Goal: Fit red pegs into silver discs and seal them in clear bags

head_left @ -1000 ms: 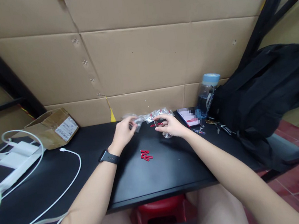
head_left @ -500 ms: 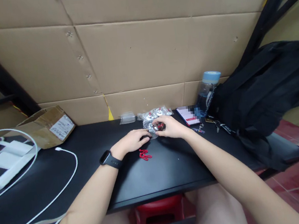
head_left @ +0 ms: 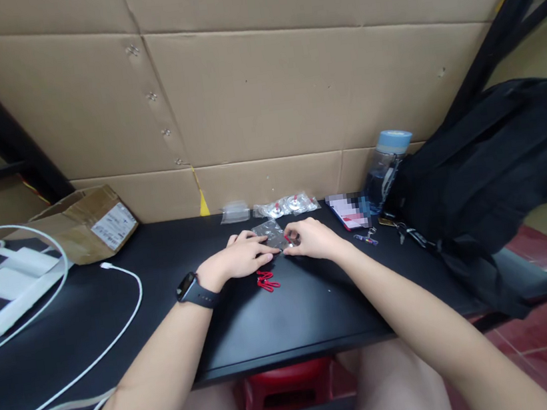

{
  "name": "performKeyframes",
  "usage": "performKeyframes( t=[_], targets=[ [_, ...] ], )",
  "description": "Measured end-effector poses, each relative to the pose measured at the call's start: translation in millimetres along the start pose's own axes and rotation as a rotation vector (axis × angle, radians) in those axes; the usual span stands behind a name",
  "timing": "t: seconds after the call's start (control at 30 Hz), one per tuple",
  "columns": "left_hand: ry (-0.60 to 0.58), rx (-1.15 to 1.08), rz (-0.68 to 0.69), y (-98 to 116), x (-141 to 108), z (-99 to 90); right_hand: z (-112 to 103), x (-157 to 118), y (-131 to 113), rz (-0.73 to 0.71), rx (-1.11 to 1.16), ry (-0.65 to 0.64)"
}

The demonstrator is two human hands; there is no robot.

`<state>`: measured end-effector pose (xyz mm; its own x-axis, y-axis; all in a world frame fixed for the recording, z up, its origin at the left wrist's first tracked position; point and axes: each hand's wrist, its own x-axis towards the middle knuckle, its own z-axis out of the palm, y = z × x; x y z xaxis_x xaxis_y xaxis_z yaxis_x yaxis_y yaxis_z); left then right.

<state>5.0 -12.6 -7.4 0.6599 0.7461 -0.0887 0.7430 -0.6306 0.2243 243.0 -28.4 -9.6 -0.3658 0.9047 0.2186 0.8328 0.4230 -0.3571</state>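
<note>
Steadying the bag (head_left: 265, 231), I judge, my remote left hand (head_left: 244, 256) rests palm-down, fingers loosely spread, pinching nothing visible. Cords (head_left: 266, 281) lie nearer, perhaps for easy reach. At the bag's right edge, my right hand (head_left: 315, 238) narrowly pinches a red piece (head_left: 287, 237), probably for control.

On the bench (head_left: 290, 330), a bag (head_left: 267, 230) is placed between the left hand (head_left: 240, 255) and the right hand (head_left: 312, 239), with cords (head_left: 264, 278) set before it, packets (head_left: 294, 204) ranged behind it, a box (head_left: 77, 221) and a cable (head_left: 141, 288) positioned to the left, and a bottle (head_left: 384, 173) and a backpack (head_left: 490, 163) to the right.
</note>
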Motion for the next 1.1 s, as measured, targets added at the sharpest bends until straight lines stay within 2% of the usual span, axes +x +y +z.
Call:
performKeyframes(
  t=[0.2,0.43,0.5,0.67,0.87,1.0,1.1],
  targets=[
    [-0.014,-0.011,-0.022,2.1,-3.5,-4.9,10.3,6.5,1.1,-0.066,0.055,0.035],
    [-0.012,-0.028,-0.016,3.1,-2.7,-3.1,20.6,12.9,8.8,-0.107,0.264,0.040],
    [-0.002,-0.053,-0.008,2.0,-2.3,-1.9,20.7,15.0,8.6,-0.112,0.213,0.060],
    [0.002,-0.063,-0.013,0.6,-2.4,0.0,21.1,23.2,-1.0,-0.049,-0.075,0.141],
    [0.010,-0.058,0.023,0.6,-2.8,-2.6,30.9,32.2,-8.2,-0.045,-0.223,0.204],
    [0.018,-0.029,0.032,-1.9,-1.6,-6.4,29.0,30.5,-1.2,-0.164,-0.196,0.129],
    [0.091,-0.040,0.053,-8.1,0.4,-5.8,21.2,23.9,5.6,-0.255,-0.132,0.022]
  ],
)
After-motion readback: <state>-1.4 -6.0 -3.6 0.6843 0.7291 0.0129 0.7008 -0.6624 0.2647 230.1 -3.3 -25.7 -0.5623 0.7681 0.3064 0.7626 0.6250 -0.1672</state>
